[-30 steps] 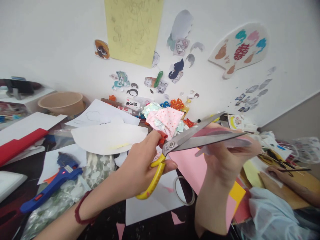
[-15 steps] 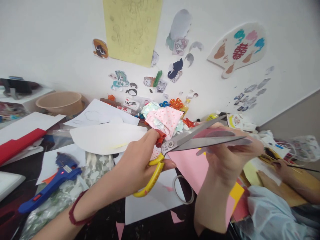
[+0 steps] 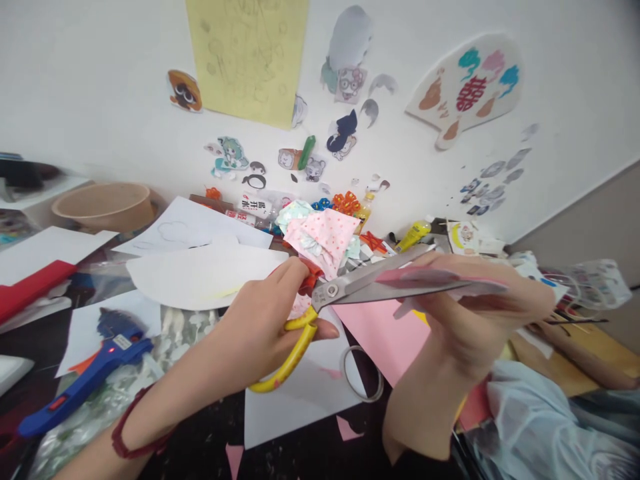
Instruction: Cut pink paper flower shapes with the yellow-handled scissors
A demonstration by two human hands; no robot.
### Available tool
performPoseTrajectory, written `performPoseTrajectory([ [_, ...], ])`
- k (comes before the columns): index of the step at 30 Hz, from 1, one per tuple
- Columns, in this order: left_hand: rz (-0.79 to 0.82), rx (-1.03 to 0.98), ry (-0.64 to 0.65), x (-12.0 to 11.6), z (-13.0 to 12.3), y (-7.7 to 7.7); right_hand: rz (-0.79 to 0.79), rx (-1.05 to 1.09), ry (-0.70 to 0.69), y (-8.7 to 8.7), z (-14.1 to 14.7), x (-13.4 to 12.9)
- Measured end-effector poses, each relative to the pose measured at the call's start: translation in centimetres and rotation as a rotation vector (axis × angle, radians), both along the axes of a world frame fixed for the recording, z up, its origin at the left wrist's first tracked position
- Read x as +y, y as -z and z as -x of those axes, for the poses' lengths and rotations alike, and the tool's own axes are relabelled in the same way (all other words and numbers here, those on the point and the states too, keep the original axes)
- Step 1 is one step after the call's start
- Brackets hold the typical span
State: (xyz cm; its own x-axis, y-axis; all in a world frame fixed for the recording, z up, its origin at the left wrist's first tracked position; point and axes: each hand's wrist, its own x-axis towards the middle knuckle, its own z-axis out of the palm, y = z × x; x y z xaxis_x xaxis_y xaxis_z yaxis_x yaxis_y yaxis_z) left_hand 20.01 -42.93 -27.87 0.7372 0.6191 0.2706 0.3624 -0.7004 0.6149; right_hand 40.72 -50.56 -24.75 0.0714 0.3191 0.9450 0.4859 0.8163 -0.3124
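My left hand (image 3: 273, 303) is wrapped round the yellow handles of a pair of scissors (image 3: 332, 289), whose blades point right. The blades are nearly together at a small piece of pink paper (image 3: 420, 275). My right hand (image 3: 470, 313) pinches that paper just beyond the blades; part of the paper is hidden behind the metal. Below the blades lies a larger pink sheet (image 3: 377, 337), partly over a white sheet (image 3: 280, 407). A roll of tape (image 3: 345, 373) rests there, near small pink scraps (image 3: 349, 429).
A blue glue gun (image 3: 90, 380) lies at left on plastic packaging, beside a red object (image 3: 35, 290). White paper sheets (image 3: 200, 277) and a beige bowl (image 3: 105, 207) stand behind. Polka-dot fabric (image 3: 325, 233) is piled by the wall. At right, another person's arm (image 3: 575, 353) reaches over the table.
The scissor blades have closed further on the pink paper, which my right hand still holds. My right hand has shifted slightly right, and the whole view has moved a little.
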Motion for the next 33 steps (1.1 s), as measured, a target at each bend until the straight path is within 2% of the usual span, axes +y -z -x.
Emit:
performPoseTrajectory([
  [7,0.016,0.069,-0.012,-0.2,0.1,-0.4,0.204,-0.066,0.069,-0.7,-0.5,-2.0],
  [12,-0.009,0.138,0.006,-0.2,0.3,-0.8,0.201,-0.122,0.055,-0.7,-1.1,-2.5],
  [17,-0.034,0.165,0.029,-0.3,0.5,-1.1,0.242,-0.074,0.104,-0.6,-1.4,-2.8],
  [21,-0.083,0.147,0.041,-0.2,0.6,-0.8,0.297,-0.12,0.108,-0.8,-1.5,-3.0],
  [28,-0.146,0.142,0.041,0.0,0.8,-0.5,0.272,-0.135,0.091,-0.7,-1.7,-3.1],
  [33,-0.239,0.098,0.044,0.1,1.0,0.1,0.254,-0.02,0.15,-0.3,-1.4,-3.2],
])
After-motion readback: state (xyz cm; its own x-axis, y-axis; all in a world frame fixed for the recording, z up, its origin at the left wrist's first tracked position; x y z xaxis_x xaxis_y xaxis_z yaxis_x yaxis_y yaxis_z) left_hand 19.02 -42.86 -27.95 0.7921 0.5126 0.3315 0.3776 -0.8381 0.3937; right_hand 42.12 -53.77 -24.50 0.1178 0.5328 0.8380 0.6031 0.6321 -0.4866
